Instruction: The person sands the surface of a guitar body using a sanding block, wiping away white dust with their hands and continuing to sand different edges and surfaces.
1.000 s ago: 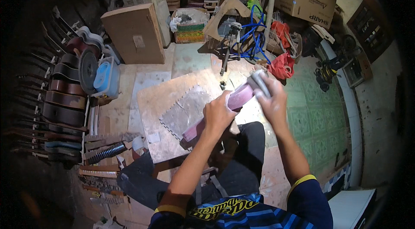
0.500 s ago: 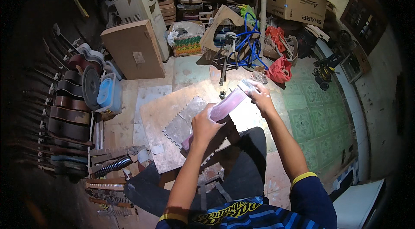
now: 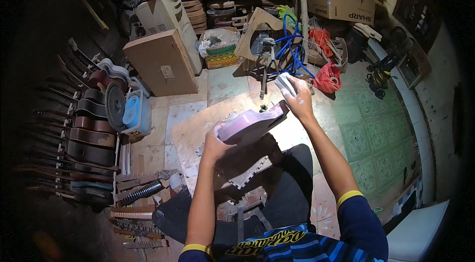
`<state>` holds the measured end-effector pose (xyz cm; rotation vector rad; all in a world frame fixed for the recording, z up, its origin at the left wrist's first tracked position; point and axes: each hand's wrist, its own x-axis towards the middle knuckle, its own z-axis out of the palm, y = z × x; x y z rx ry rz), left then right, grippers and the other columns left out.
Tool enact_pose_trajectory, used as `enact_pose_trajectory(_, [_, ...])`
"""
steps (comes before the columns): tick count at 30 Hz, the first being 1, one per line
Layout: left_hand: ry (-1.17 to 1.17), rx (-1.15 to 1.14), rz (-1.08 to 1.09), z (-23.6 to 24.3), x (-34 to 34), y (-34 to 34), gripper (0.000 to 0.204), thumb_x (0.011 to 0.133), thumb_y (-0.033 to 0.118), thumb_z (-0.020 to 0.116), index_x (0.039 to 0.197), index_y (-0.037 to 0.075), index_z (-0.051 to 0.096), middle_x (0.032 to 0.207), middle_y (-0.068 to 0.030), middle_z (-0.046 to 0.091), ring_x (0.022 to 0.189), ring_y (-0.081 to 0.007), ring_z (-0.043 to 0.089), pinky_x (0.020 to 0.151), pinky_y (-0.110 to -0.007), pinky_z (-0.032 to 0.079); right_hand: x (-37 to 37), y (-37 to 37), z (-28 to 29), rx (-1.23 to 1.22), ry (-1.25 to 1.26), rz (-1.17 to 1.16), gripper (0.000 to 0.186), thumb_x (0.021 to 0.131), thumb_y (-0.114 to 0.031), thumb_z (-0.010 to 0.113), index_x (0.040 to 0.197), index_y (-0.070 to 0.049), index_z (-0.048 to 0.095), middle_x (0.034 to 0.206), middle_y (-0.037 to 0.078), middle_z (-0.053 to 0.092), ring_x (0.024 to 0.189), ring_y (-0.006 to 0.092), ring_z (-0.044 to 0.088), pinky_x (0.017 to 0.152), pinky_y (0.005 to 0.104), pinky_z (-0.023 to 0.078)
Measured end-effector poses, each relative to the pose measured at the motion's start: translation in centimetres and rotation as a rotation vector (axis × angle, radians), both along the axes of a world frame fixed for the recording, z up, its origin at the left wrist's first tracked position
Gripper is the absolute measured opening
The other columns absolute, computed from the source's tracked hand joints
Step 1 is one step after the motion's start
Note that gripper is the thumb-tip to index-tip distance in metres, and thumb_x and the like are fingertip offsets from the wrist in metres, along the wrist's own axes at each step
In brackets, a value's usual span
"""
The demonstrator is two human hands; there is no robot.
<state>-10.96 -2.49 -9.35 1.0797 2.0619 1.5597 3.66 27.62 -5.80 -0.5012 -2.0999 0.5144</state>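
A guitar body (image 3: 251, 124) is tilted above my lap, its curved side pinkish and dusted white, its flat face dark. My left hand (image 3: 216, 144) grips its left end, with the fingers partly hidden behind it. Beyond the other end, my right hand (image 3: 300, 99) holds a small grey-white sanding block (image 3: 284, 84), slightly apart from the body. White dust marks the right hand's fingers. Beneath the body lie a wooden board (image 3: 185, 131) and a grey foam mat with toothed edges (image 3: 247, 173).
Several guitars (image 3: 89, 148) hang in a row at the left, beside a blue plastic tub (image 3: 134, 111). Files and saws (image 3: 138, 212) lie at the lower left. Farther off are a leaning wooden panel (image 3: 161, 64), a tripod (image 3: 265, 66), a blue hose (image 3: 292, 47) and a red bag (image 3: 326, 78).
The guitar body has been turned so more of its dark flat face shows. My left hand has shifted left; my right hand with the sanding block has moved up and away from it.
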Motion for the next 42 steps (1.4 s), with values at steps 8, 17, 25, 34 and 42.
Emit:
enact_pose_trajectory(8, [0.096, -0.080, 0.252, -2.1, -1.1, -0.8, 0.084, 0.052, 0.010, 0.096, 0.126, 0.001, 0.057, 0.114, -0.0182, 0.069, 0.110, -0.0316, 0.067, 0.099, -0.039, 0.051, -3.9, -1.3, -2.4, -0.201, 0.028, 0.059, 0.048, 0.083, -0.019, 0.071, 0.128, -0.001, 0.066, 0.115, 0.023, 0.070, 0.108, 0.0379, 0.066, 0.096, 0.0427, 0.051])
enact_pose_trajectory(17, [0.582, -0.202, 0.535, 3.3, 6.2, 3.2, 0.096, 0.070, 0.029, 0.087, 0.148, -0.001, 0.041, 0.150, -0.0248, 0.043, 0.145, -0.0414, 0.035, 0.120, -0.054, 0.028, -4.2, -2.3, -1.9, -0.143, 0.019, 0.025, 0.046, 0.084, -0.017, 0.071, 0.128, -0.004, 0.066, 0.114, 0.022, 0.069, 0.107, 0.0384, 0.065, 0.096, 0.0427, 0.050])
enact_pose_trajectory(25, [1.076, -0.606, 0.319, 3.9, 7.7, 8.4, 0.081, 0.082, 0.039, 0.073, 0.148, -0.001, 0.048, 0.151, -0.0199, 0.047, 0.149, -0.0385, 0.032, 0.119, -0.067, 0.018, -4.6, -1.8, -2.4, -0.178, 0.046, 0.024, 0.045, 0.085, -0.016, 0.070, 0.127, -0.003, 0.066, 0.115, 0.022, 0.069, 0.107, 0.0384, 0.065, 0.096, 0.0432, 0.050])
enact_pose_trajectory(34, [1.130, -0.531, 0.135, 2.7, 11.7, 11.8, 0.065, 0.085, 0.026, 0.068, 0.141, -0.002, 0.055, 0.143, -0.0185, 0.057, 0.140, -0.0372, 0.046, 0.119, -0.049, 0.029, -5.1, -1.4, -2.5, -0.426, 0.098, 0.095, 0.044, 0.085, -0.016, 0.070, 0.125, -0.001, 0.066, 0.116, 0.021, 0.069, 0.106, 0.0359, 0.067, 0.094, 0.0416, 0.051])
enact_pose_trajectory(42, [0.905, 0.051, 0.154, 4.7, 9.4, 7.8, 0.037, 0.083, 0.031, 0.074, 0.114, 0.010, 0.072, 0.119, -0.0137, 0.068, 0.111, -0.0320, 0.062, 0.102, -0.052, 0.042, -5.5, -1.8, -2.2, -0.294, 0.056, 0.005, 0.042, 0.087, -0.015, 0.072, 0.123, 0.003, 0.064, 0.111, 0.020, 0.072, 0.104, 0.0276, 0.070, 0.093, 0.0378, 0.053])
